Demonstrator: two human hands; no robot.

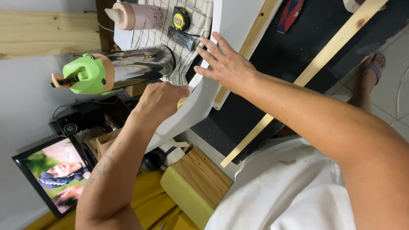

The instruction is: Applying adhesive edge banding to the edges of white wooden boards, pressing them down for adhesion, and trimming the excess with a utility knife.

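white curved panel [200,101] under right hand [225,65] fingers, left hand [161,99] alongside

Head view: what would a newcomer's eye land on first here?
Two bare arms reach over a curved white panel: the right hand lies flat and open on it, and the left hand is closed at its edge around something small and yellowish. Upper left, a shiny metal bottle with a bright green lid lies on its side.

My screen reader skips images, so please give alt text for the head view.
Two bare hands work on a curved white panel: the right hand lies flat on it, the left hand grips its edge. A green-capped steel bottle and a yellow tape measure lie nearby.
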